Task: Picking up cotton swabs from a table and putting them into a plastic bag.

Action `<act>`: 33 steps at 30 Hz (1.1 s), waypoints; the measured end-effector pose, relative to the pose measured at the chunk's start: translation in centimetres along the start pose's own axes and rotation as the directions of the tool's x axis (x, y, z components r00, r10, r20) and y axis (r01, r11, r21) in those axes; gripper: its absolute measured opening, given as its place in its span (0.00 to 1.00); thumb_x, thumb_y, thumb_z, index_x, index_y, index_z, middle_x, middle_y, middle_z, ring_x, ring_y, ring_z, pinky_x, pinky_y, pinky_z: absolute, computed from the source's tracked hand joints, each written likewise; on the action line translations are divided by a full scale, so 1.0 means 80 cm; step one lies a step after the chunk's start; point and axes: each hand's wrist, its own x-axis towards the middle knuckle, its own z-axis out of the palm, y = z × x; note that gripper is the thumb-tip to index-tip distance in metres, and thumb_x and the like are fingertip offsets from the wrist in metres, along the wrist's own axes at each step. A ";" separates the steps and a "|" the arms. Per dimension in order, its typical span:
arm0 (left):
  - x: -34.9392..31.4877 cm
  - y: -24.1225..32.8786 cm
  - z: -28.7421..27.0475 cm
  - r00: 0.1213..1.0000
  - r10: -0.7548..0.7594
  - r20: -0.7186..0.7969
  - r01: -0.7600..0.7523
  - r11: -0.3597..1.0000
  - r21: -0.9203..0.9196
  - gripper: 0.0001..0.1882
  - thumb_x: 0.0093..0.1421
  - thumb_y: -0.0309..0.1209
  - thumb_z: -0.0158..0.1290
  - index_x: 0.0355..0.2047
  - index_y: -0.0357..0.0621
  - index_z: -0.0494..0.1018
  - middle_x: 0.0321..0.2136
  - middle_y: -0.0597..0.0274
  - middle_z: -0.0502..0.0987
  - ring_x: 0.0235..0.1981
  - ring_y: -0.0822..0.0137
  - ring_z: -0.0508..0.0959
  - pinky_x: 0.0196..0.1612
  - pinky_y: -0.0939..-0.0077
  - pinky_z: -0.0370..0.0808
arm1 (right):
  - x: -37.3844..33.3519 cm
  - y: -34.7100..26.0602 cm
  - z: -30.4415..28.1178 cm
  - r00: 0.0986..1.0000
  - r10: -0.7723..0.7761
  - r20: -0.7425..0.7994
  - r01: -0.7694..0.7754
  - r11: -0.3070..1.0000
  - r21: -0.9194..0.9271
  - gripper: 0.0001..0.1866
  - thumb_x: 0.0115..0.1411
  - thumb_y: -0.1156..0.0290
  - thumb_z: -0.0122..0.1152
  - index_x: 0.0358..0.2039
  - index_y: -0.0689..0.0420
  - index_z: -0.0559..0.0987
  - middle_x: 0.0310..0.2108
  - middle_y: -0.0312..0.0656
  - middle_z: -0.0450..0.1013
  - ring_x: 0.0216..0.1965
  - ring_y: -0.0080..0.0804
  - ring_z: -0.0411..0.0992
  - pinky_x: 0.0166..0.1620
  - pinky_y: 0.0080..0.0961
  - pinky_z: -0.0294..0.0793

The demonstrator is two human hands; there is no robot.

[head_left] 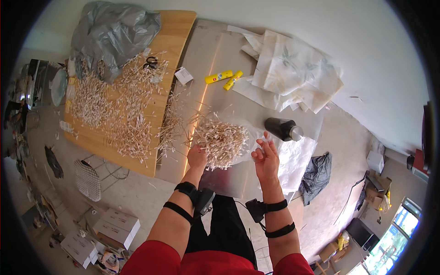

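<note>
A thick heap of cotton swabs [222,142] lies on the grey table in front of me, white tips showing. My left hand [197,156] is closed at the heap's near left side, its fingertips partly hidden among the swabs. To the right of the heap, my right hand [266,158] is raised with fingers bent and apart. Thin clear plastic [245,151] shows between the heap and that hand; whether the fingers touch it is unclear. Just beyond my right hand lies a dark bottle [280,129] with a silver cap.
At the left, a wooden board [176,34] bears many loose swabs [130,114], black scissors [151,63] and a grey plastic bag [112,36]. Farther back are yellow glue sticks [219,76] and whitish sheets [293,68]. Clear bags [295,160] cover the table's right edge. A stool [88,180] stands left.
</note>
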 end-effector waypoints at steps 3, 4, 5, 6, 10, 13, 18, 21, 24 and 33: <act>-0.012 0.006 -0.018 0.999 0.030 -0.045 -0.035 0.992 -0.124 0.08 0.54 0.28 0.55 0.29 0.36 0.71 0.24 0.58 0.77 0.25 0.69 0.78 0.28 0.76 0.74 | -0.003 -0.006 0.010 1.000 -0.005 0.007 0.005 1.000 0.004 0.18 0.65 0.72 0.46 0.56 0.56 0.65 0.36 0.37 0.72 0.19 0.15 0.55 0.31 0.18 0.66; -0.022 0.021 -0.025 1.000 -0.016 0.001 0.015 0.906 -0.423 0.07 0.56 0.28 0.54 0.27 0.37 0.69 0.22 0.58 0.76 0.23 0.69 0.78 0.26 0.76 0.74 | -0.003 -0.010 0.008 1.000 -0.012 0.015 0.012 1.000 -0.001 0.18 0.65 0.72 0.46 0.56 0.56 0.65 0.36 0.37 0.72 0.20 0.15 0.55 0.31 0.18 0.66; -0.036 0.035 -0.033 0.998 -0.051 0.036 0.063 0.821 -0.567 0.08 0.58 0.29 0.54 0.27 0.38 0.68 0.20 0.59 0.75 0.20 0.70 0.77 0.20 0.78 0.74 | -0.003 -0.014 0.007 1.000 -0.023 0.005 0.023 1.000 0.006 0.18 0.65 0.72 0.46 0.56 0.56 0.65 0.36 0.37 0.72 0.20 0.15 0.55 0.31 0.18 0.66; -0.038 0.039 -0.041 0.998 -0.041 0.038 0.056 0.825 -0.563 0.08 0.58 0.29 0.54 0.27 0.38 0.68 0.20 0.59 0.75 0.20 0.70 0.77 0.20 0.78 0.74 | -0.003 -0.017 0.010 0.999 -0.032 0.009 0.032 0.999 0.008 0.18 0.66 0.72 0.45 0.56 0.56 0.65 0.36 0.37 0.72 0.20 0.15 0.55 0.31 0.18 0.65; -0.047 0.059 -0.078 0.998 0.041 -0.050 -0.060 0.861 -0.505 0.12 0.56 0.33 0.58 0.27 0.38 0.68 0.19 0.61 0.74 0.16 0.71 0.75 0.19 0.79 0.73 | -0.004 -0.027 0.020 0.999 -0.053 -0.003 0.053 0.999 0.009 0.18 0.66 0.72 0.45 0.56 0.57 0.65 0.36 0.36 0.71 0.20 0.15 0.56 0.31 0.18 0.65; -0.052 0.071 -0.099 0.977 0.162 -0.138 -0.189 0.960 -0.208 0.12 0.56 0.34 0.58 0.29 0.38 0.69 0.21 0.62 0.74 0.20 0.73 0.75 0.21 0.82 0.69 | -0.009 -0.030 0.029 0.997 -0.074 0.005 0.074 0.997 -0.028 0.18 0.65 0.71 0.47 0.55 0.58 0.67 0.36 0.38 0.73 0.19 0.14 0.57 0.30 0.19 0.68; -0.067 0.088 -0.128 0.947 0.246 -0.208 -0.299 0.911 -0.283 0.11 0.57 0.34 0.55 0.28 0.39 0.69 0.20 0.66 0.72 0.23 0.76 0.71 0.30 0.82 0.68 | -0.040 -0.054 0.062 0.995 -0.096 0.031 0.099 0.989 -0.110 0.17 0.65 0.70 0.47 0.53 0.60 0.69 0.35 0.38 0.73 0.19 0.14 0.57 0.29 0.19 0.67; -0.100 0.126 -0.149 0.967 0.224 -0.123 -0.253 0.904 -0.344 0.09 0.56 0.32 0.55 0.29 0.39 0.69 0.21 0.68 0.70 0.23 0.77 0.68 0.30 0.82 0.66 | -0.060 -0.074 0.071 0.989 -0.140 0.047 0.147 0.961 -0.232 0.16 0.65 0.70 0.48 0.52 0.61 0.70 0.34 0.37 0.73 0.19 0.14 0.56 0.29 0.18 0.66; -0.108 0.130 -0.153 0.923 0.342 -0.176 -0.383 0.867 -0.318 0.09 0.56 0.30 0.55 0.30 0.38 0.69 0.21 0.69 0.69 0.24 0.79 0.67 0.28 0.83 0.65 | -0.065 -0.084 0.071 0.976 -0.209 0.061 0.217 0.923 -0.319 0.16 0.65 0.70 0.48 0.51 0.62 0.71 0.33 0.37 0.73 0.18 0.13 0.55 0.28 0.16 0.64; -0.139 0.146 -0.143 0.917 0.395 -0.049 -0.372 0.804 -0.464 0.07 0.60 0.30 0.52 0.33 0.37 0.70 0.23 0.73 0.69 0.23 0.83 0.65 0.26 0.87 0.63 | -0.082 -0.114 0.068 0.907 -0.421 -0.018 0.307 0.690 -0.656 0.13 0.64 0.71 0.50 0.46 0.62 0.75 0.27 0.34 0.74 0.16 0.11 0.54 0.19 0.11 0.54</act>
